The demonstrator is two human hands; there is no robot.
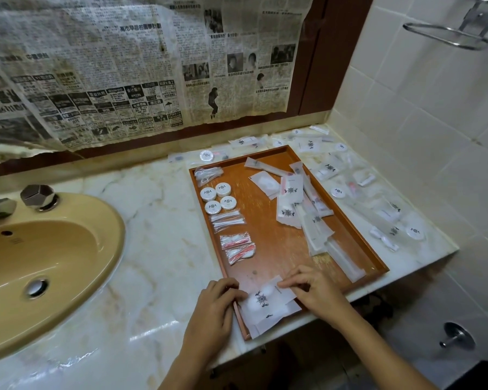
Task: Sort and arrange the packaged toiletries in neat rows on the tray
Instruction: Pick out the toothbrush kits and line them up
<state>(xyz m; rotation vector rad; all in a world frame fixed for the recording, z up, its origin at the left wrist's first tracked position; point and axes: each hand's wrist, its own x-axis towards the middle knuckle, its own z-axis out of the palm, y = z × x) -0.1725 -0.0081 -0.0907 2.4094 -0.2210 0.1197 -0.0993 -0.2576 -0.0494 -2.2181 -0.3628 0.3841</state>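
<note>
Toiletry packets (265,302) at the tray (347,212) near edge, left hand (214,308) and right hand (313,291) each with a pinching grip on them.

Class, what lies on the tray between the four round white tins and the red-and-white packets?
Head view: a bundle of wrapped cotton swabs lies there.

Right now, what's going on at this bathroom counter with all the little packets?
A person is sorting packaged toiletries onto a wooden tray. Both the left hand and right hand pinch a flat white sachet at the tray's near corner. Along the left side, round soap tins and cotton swab packs already sit in rows; a loose pile and scattered packets on the counter remain unsorted.
</note>
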